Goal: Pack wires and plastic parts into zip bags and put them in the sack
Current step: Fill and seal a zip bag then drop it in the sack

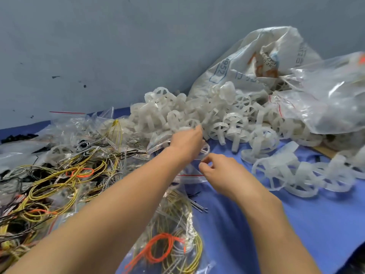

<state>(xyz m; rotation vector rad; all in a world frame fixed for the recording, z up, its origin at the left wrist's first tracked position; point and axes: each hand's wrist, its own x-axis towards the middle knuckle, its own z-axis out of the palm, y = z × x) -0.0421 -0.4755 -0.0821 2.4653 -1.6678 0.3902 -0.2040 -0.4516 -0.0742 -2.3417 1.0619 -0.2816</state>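
Although some bags [331,99] are filled, most wires [59,180] and plastic parts [227,115] are unpacked; a zip bag [189,177] is pinched by the right grip [223,175], the left grip [186,142] being obscured.

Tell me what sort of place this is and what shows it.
Probably a small piecework packing bench: a heap of identical white wheel-shaped plastic parts, tangled yellow, orange and black wires, clear zip bags and a printed woven sack, all on blue cloth.
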